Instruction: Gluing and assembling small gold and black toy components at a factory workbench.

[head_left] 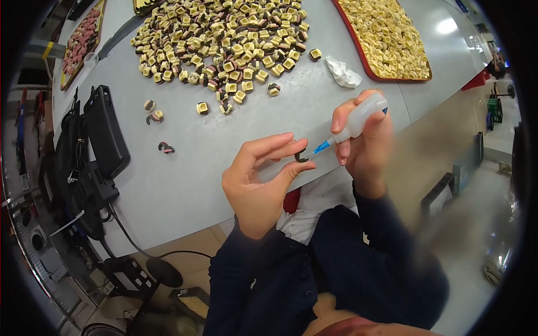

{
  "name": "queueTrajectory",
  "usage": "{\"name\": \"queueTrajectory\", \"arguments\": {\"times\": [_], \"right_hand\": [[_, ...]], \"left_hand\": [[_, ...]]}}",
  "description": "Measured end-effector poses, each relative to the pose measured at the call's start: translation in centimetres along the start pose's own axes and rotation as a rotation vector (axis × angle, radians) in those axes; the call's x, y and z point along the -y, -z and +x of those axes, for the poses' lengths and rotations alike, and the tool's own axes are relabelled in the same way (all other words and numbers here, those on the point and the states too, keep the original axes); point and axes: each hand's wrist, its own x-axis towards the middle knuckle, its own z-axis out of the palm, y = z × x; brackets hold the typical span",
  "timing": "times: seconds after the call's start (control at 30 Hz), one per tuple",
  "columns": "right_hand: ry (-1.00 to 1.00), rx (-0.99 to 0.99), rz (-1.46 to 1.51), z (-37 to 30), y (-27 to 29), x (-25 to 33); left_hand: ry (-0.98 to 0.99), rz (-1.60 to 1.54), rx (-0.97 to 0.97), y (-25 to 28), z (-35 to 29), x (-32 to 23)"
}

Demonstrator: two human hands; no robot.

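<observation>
Curved dark clip (pixel 301 157), a small C-shaped piece, sat pinched between the thumb and forefinger of the left hand (pixel 259 182), just in front of the grey table's (pixel 185 173) near edge; its other fingers were spread loosely above it, and most of the piece was hidden by the fingertips, so its exact form could not be made out. The right hand (pixel 365 144) was wrapped around a small white squeeze bottle (pixel 361 116), whose blue needle tip (pixel 321 147) pointed at the clip and stopped just beside it; whether the two touched could not be told. Dark sleeves covered both forearms, and the lower right of the view was blurred. Farther back on the table from the clip lay a wide heap of small cream-and-dark square parts (pixel 221 39), cut off by the upper edge. A few stray pieces (pixel 154 115) lay to the left of the clip, apart from the heap. A crumpled white tissue (pixel 343 73) lay behind the right hand, and beyond it stood a red tray (pixel 358 53) of pale yellow parts, partly cut off. A black device with cables (pixel 95 151) hung at the table's left edge, too dark to identify. A pale floor showed below the table.
</observation>
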Motion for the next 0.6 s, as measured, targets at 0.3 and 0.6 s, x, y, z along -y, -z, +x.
{"name": "queueTrajectory", "arguments": {"times": [0.3,0.6], "right_hand": [[-0.008,-0.009,-0.035,0.07,-0.29,0.18],[-0.013,-0.01,-0.021,0.09,-0.19,0.14]], "left_hand": [[0.04,0.061,-0.019,-0.11,0.05,-0.14],[-0.004,0.087,-0.007,0.15,0.02,0.01]]}}
